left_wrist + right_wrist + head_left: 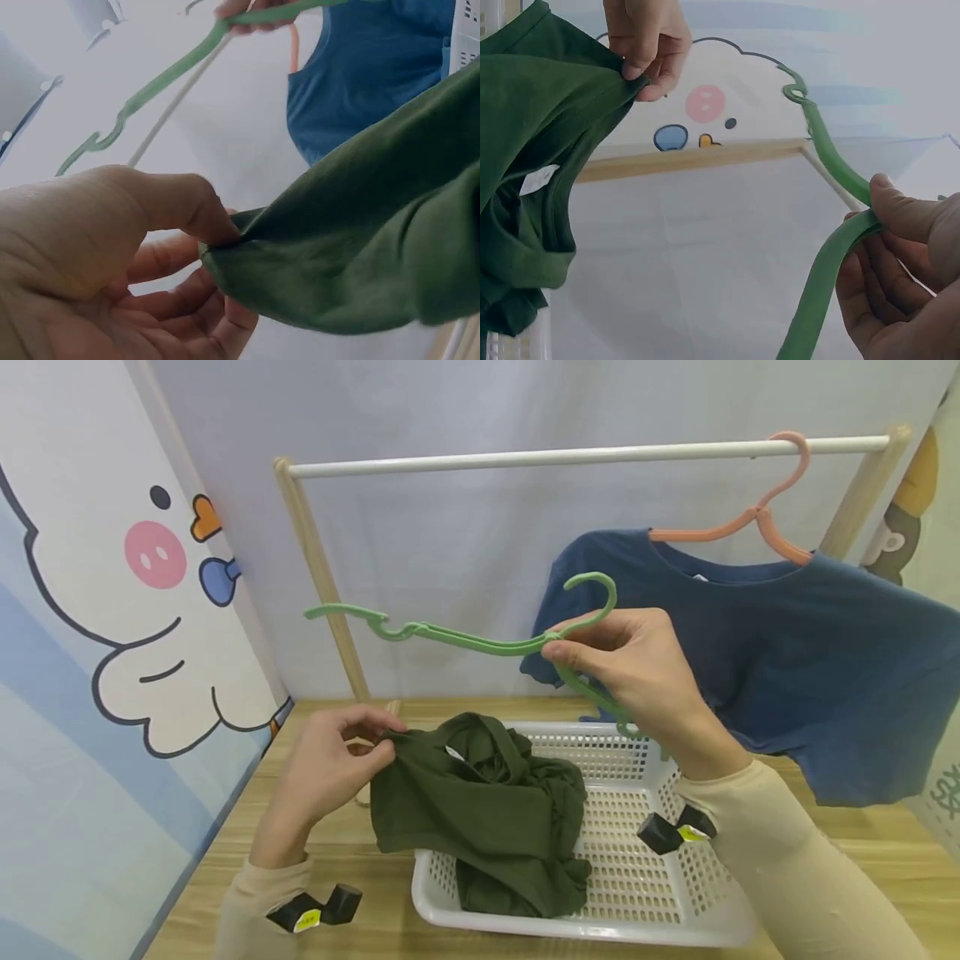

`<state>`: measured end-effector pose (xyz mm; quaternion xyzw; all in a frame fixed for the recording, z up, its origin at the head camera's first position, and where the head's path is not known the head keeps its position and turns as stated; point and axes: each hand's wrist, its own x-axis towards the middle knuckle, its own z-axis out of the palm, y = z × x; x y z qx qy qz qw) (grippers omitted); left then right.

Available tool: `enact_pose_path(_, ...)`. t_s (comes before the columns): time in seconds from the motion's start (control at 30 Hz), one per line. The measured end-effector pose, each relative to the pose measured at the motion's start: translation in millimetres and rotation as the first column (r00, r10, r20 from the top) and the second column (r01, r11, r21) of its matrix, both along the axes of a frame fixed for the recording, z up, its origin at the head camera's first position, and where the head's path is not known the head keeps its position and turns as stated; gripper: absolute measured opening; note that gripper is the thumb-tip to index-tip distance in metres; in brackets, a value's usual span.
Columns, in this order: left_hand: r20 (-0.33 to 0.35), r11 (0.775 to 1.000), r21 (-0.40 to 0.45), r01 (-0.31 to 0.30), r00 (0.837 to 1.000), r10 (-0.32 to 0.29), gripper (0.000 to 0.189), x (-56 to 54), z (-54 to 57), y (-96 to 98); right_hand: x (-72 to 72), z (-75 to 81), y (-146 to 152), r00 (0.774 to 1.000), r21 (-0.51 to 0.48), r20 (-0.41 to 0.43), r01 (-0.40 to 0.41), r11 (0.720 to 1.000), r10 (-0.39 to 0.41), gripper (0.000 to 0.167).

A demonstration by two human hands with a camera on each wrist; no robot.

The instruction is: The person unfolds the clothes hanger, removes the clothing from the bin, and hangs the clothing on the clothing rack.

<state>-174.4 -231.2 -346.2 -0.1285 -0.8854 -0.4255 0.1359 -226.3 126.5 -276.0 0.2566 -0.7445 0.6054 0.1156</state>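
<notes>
My left hand (322,768) pinches a dark green shirt (480,814) at its shoulder, near the neckline. The shirt hangs bunched, partly lifted over the basket's left side, with its lower part inside; a small white label shows at the collar in the right wrist view. With thumb and fingers my right hand (637,668) holds a green clothes hanger (480,646) at its centre, just under the hook. One arm of the hanger points left above the shirt; the other slopes down beside my right wrist. Hanger and shirt are apart.
Beneath the shirt stands a white perforated basket (622,931) on a wooden table (225,877). Behind it rises a rack with a white rail (480,460) and wooden posts. A blue shirt (810,668) hangs at the right on an orange hanger (791,539).
</notes>
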Motion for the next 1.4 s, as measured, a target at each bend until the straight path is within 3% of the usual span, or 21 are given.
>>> enact_pose_path(0.23, 0.073, 0.996, -0.082, 0.039, 0.997, -0.034, 0.019, 0.7, -2.3, 1.3, -16.0, -1.4, -57, 0.991, -0.041, 0.018, -0.131, 0.991, 0.132, 0.016)
enact_pose_path(0.4, 0.093, 0.994, -0.081, 0.072, 0.994, -0.064, 0.018, -1.7, -5.3, 3.4, -22.0, -9.9, -89, 0.973, -0.113, 0.056, -0.215, 0.970, 0.222, 0.015)
enact_pose_path(0.57, 0.100, 0.991, -0.089, 0.102, 0.991, -0.093, 0.018, -4.3, -7.6, 7.3, -25.7, -15.7, -108, 0.960, -0.178, 0.076, -0.253, 0.951, 0.270, 0.013)
enact_pose_path(0.8, 0.113, 0.989, -0.082, 0.123, 0.987, -0.114, 0.018, -6.6, -10.8, 8.5, -29.0, -17.6, -124, 0.932, -0.300, 0.089, -0.312, 0.901, 0.352, 0.013)
enact_pose_path(0.97, 0.130, 0.992, -0.027, 0.124, 0.984, -0.120, 0.020, -5.9, -11.9, 3.3, -34.6, -29.6, -121, 0.917, -0.175, 0.050, -0.382, 0.907, 0.396, 0.012)
enact_pose_path(1.17, 0.178, 0.994, 0.057, 0.090, 0.979, -0.099, 0.021, -1.3, -6.9, -2.5, -45.7, -36.3, -106, 0.892, -0.026, 0.048, -0.449, 0.893, 0.450, 0.010)
enact_pose_path(1.27, 0.159, 0.997, 0.057, 0.054, 0.985, -0.062, 0.020, 0.2, -3.3, -2.6, -48.6, -29.5, -96, 0.893, 0.045, 0.037, -0.449, 0.892, 0.448, 0.009)
enact_pose_path(1.4, 0.131, 0.997, 0.074, 0.009, 0.991, -0.018, 0.020, -1.1, -2.4, -2.1, -47.9, -15.2, -75, 0.923, 0.164, 0.013, -0.382, 0.910, 0.385, 0.007)
